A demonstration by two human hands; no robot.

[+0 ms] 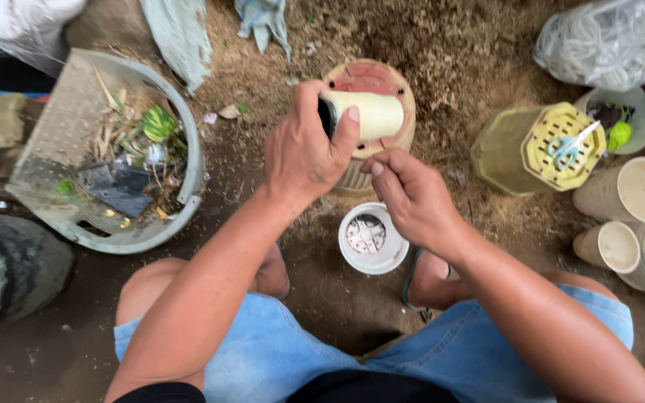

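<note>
— What sits at the far left?

— A dark bucket at the edge, and just right of it a grey plastic basket lying on the dirt floor, holding dry stalks, green scraps and a dark flat piece.

— And the person's hands?

— The left hand is closed around a cream-coloured spool, gripping its dark end, thumb pressed along the side. The spool lies sideways in the air, above an upturned tan pot with a reddish base that stands on the floor. The right hand is just below and to the right of the spool, fingers pinched together near the thumb; whether it pinches a thread I cannot tell, it is too fine to see.

— Anything beneath the hands?

— A small white pot stands upright on the floor between the person's knees, its holed bottom visible, just beside the right hand but apart from it.

— Further right?

— A yellow-green pot lies on its side, with blue-handled scissors resting on its gridded base. Past it, stacks of cream pots lie tipped with their mouths toward the camera, and a clear plastic bag sits at the top right corner.
</note>
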